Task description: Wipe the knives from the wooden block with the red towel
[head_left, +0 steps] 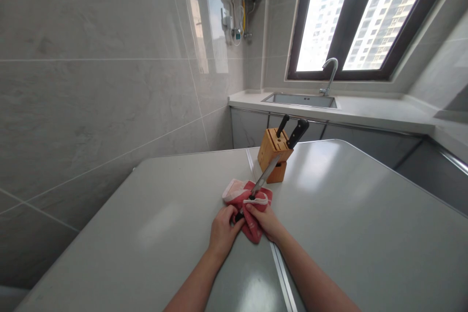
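1. Knife (268, 171) points its blade toward the wooden block (268, 148) — left hand (223, 230) pinching its black handle, right hand (268, 223) gripping red cloth (252, 228) bunched over it.
2. Slipping cloth could bare the edge to the right hand.
3. Slack left pinch could swing the tip — knocking the block holding 2 knives (298, 133).

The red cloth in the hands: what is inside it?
A knife: its blade sticks out, and its black handle shows partly by the left hand. The red cloth covers the handle's middle; anything else beneath cannot be seen.
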Motion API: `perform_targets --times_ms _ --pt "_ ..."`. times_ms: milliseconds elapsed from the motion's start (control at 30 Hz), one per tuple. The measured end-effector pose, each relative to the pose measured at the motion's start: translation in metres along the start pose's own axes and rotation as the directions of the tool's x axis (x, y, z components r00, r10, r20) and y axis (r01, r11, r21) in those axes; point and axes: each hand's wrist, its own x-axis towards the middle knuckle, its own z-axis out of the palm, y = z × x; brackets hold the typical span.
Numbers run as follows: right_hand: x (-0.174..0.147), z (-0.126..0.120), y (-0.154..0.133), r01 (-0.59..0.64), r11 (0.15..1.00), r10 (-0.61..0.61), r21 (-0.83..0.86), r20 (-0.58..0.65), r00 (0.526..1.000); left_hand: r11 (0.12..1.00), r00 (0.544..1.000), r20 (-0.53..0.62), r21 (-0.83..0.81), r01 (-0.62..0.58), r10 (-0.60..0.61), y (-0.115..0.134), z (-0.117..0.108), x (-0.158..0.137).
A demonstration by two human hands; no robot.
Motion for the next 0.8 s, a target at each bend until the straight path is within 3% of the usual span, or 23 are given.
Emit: perform_targets --times_ms 200,800 --pt "0.0014 -0.0007 0.0009 0.010 1.000 -0.010 0.028 -0.020 1.000 0.998 1.000 0.024 -0.063 -0.004 0.005 -0.0007 0.0002 0.0004" --pt "0.0010 -0.0011 0.0008 0.003 1.000 -0.003 0.023 0.013 1.000 0.999 0.989 0.149 0.029 -0.016 0.011 0.0001 0.0022 -0.0004"
